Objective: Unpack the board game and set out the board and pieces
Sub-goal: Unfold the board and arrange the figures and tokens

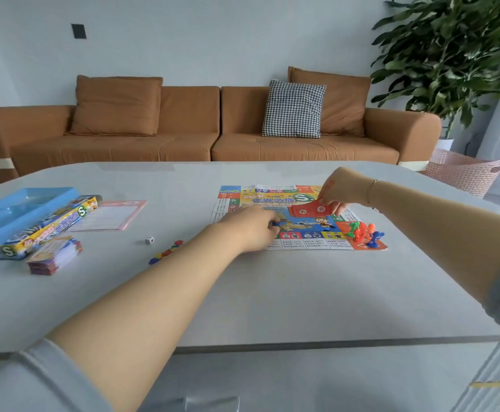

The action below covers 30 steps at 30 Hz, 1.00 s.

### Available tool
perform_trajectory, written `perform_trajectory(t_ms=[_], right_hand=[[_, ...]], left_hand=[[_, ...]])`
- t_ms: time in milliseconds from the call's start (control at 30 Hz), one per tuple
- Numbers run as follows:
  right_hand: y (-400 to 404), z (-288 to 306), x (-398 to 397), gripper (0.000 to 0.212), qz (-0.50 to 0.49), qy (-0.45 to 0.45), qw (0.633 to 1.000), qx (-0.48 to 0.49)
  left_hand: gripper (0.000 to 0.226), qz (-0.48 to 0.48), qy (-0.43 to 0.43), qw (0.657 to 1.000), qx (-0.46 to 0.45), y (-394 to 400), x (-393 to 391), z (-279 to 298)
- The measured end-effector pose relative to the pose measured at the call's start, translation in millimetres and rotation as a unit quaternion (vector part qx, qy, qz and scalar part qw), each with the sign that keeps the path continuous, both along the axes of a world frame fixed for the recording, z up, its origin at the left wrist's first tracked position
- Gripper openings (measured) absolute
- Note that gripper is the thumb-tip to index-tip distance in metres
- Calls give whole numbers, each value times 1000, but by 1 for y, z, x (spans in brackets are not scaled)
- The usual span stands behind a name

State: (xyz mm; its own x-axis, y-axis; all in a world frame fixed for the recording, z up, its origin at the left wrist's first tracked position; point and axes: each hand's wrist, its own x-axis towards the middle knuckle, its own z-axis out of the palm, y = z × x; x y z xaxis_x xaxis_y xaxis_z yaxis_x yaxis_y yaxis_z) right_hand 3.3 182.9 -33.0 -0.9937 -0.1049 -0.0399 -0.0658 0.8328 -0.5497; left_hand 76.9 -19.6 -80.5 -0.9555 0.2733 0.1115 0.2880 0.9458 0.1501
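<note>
Head view, grey table (pixel 242 292), orange sofa (pixel 183 144) behind, right hand (pixel 339 190) pinching red card (pixel 309 210), left hand (pixel 251 226) gripping blue piece (pixel 275 224)

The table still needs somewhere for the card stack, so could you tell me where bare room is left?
Bare table spans the near edge below the board, and the far strip toward the sofa. The left is crowded: box, card stack, die, coloured tokens.

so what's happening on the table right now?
A person is setting out a board game. The board lies unfolded on the table. The right hand holds red cards just above it; the left hand pinches a small blue piece. Coloured figures stand on one corner. The box, card stack and die sit to the left.
</note>
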Motion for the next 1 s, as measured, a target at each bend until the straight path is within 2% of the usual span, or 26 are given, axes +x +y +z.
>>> perform_trajectory(t_ms=[400, 700, 867, 1000], right_hand=[[-11, -14, -15, 21, -11, 24, 1000, 7], [-17, -18, -21, 21, -10, 52, 996, 76], [-19, -16, -14, 29, -2, 119, 986, 117], [-23, -5, -3, 19, 24, 176, 975, 133]], left_hand=[[39, 2, 19, 1000, -8, -9, -5, -8], [39, 1, 24, 1000, -11, -11, -5, -8], [38, -1, 19, 1000, 3, -11, -5, -8], [36, 2, 75, 997, 36, -16, 1, 4]])
